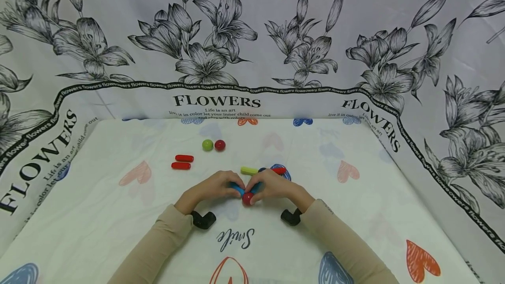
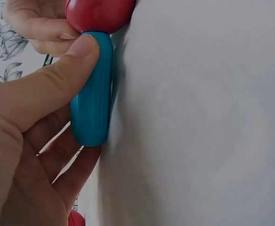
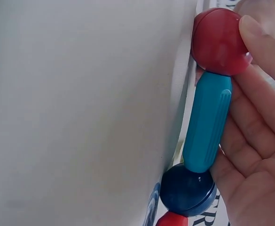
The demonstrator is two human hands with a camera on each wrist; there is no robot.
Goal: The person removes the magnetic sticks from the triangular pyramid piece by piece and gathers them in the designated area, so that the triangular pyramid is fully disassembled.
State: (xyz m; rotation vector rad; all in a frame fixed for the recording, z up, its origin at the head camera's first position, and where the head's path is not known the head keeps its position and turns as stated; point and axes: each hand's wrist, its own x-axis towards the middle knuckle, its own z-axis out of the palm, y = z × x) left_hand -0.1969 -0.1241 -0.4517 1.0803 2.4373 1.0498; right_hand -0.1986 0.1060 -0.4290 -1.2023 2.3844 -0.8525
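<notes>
Rod in blue ribbed plastic (image 2: 95, 103), pinched in left grip (image 1: 218, 185): closed to rod width, thumb on top, fingers beneath. Right grip (image 1: 271, 184): thumb and fingers closed round glossy red plastic ball (image 3: 219, 42), remaining fingers spread loosely behind second blue plastic rod (image 3: 208, 122). Left-hand rod end butted against ball, mid-width on white cloth-covered counter (image 1: 375, 205). Seating depth hidden; cannot tell if locked. Second rod running on to dark blue plastic ball (image 3: 186, 190), then red plastic rod (image 1: 279, 170). Yellow-green plastic rod (image 1: 248, 171) close by; joint unclear.

Risks, as judged: off-axis push from left could skid rod end off curved ball. Slick surface, small pinch area: could twist in right grip and lever second rod loose. Dark blue joint not pinched by either grip; could bend or pop under side load.

Edges: side edges well apart from both grips; far edge well beyond chain, floral hanging cloth (image 1: 300, 102) behind. Open room to the right. Tighter up left: two short red plastic rods (image 1: 181, 166) side by side, green plastic ball (image 1: 207, 145) and loose red plastic ball (image 1: 219, 145) beyond; could roll if bumped.
</notes>
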